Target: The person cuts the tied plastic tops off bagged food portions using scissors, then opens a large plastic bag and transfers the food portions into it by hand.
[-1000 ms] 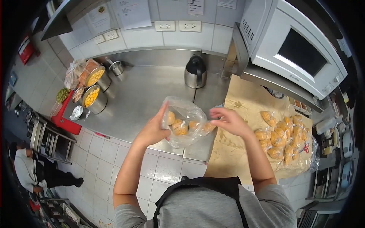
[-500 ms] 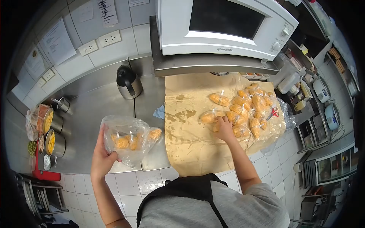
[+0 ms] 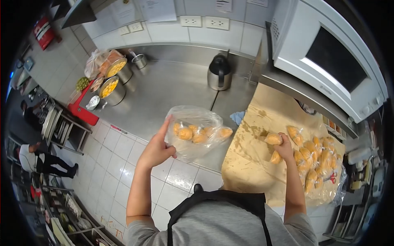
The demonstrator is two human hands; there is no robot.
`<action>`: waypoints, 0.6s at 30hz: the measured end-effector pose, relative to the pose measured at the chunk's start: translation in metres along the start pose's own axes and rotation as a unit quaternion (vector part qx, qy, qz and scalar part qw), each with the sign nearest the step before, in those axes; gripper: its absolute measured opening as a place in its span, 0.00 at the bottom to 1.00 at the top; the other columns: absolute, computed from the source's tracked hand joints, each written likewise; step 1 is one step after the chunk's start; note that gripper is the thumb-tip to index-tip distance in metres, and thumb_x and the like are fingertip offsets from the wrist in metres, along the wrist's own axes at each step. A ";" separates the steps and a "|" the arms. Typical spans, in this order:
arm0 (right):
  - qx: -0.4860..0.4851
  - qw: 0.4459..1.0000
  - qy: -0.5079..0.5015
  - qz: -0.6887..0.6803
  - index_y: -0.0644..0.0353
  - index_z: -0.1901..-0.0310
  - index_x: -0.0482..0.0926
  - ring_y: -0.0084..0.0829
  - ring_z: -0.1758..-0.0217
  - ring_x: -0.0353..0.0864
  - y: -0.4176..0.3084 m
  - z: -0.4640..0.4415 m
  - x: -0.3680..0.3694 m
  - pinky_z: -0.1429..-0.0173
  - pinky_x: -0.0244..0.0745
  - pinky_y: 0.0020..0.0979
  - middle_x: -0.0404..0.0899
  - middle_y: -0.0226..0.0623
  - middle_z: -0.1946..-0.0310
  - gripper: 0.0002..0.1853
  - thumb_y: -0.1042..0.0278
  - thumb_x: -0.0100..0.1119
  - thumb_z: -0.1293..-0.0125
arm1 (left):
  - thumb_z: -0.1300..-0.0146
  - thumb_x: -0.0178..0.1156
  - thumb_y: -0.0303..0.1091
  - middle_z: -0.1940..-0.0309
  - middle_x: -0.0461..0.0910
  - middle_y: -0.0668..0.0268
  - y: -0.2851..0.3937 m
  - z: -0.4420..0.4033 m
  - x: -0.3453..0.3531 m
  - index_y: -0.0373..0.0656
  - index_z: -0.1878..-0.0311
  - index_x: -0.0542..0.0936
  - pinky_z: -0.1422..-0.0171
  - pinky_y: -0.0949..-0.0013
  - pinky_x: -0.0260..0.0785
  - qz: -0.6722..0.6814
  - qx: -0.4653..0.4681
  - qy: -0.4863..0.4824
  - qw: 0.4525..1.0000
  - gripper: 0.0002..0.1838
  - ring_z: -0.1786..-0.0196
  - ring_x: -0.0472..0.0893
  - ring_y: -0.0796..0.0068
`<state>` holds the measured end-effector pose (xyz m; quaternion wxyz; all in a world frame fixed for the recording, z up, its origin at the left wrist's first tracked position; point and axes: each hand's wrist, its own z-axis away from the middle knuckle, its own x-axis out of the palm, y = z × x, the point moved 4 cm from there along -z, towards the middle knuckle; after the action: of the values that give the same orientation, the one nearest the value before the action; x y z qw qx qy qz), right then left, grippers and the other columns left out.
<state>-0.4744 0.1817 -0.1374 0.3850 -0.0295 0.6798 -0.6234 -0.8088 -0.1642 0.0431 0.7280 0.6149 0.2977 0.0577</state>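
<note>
My left hand (image 3: 156,148) grips the edge of a large clear plastic bag (image 3: 186,115) over the steel counter's front edge. Several small bundles of orange food (image 3: 184,133) lie inside it, and one more (image 3: 224,132) shows near its right side. My right hand (image 3: 286,148) is closed around a small clear bag of orange food (image 3: 272,138), above the brown paper (image 3: 242,176). Just below that hand another small bag (image 3: 275,157) rests on the paper. Several similar knotted bags (image 3: 324,158) are heaped to the right, with red-handled scissors (image 3: 333,177) among them.
A steel jug (image 3: 218,78) stands at the counter's back, near a blue cloth (image 3: 237,118). Pots of yellow food (image 3: 113,94) and a small steel cup (image 3: 139,61) sit at the left. A microwave (image 3: 332,53) is on the shelf. Another person (image 3: 33,158) stands far left.
The view has swung left, bringing another person into sight. My right hand has picked up one small bag from the paper. My left hand still holds the large bag.
</note>
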 end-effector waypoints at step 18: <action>-0.169 0.880 -0.298 0.329 0.55 0.41 0.70 0.45 0.44 0.72 -0.231 -0.042 0.235 0.40 0.66 0.39 0.74 0.45 0.46 0.29 0.48 0.54 0.41 | 0.57 0.49 0.15 0.46 0.70 0.47 -0.005 -0.025 -0.018 0.45 0.30 0.54 0.67 0.73 0.72 -0.022 -0.005 -0.048 0.999 0.44 0.74 0.81 0.73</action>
<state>-0.7644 0.0427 -0.0538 0.7416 -0.0526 0.5985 -0.2983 -0.8380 -0.1519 0.0434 0.7457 0.6066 0.2753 0.0137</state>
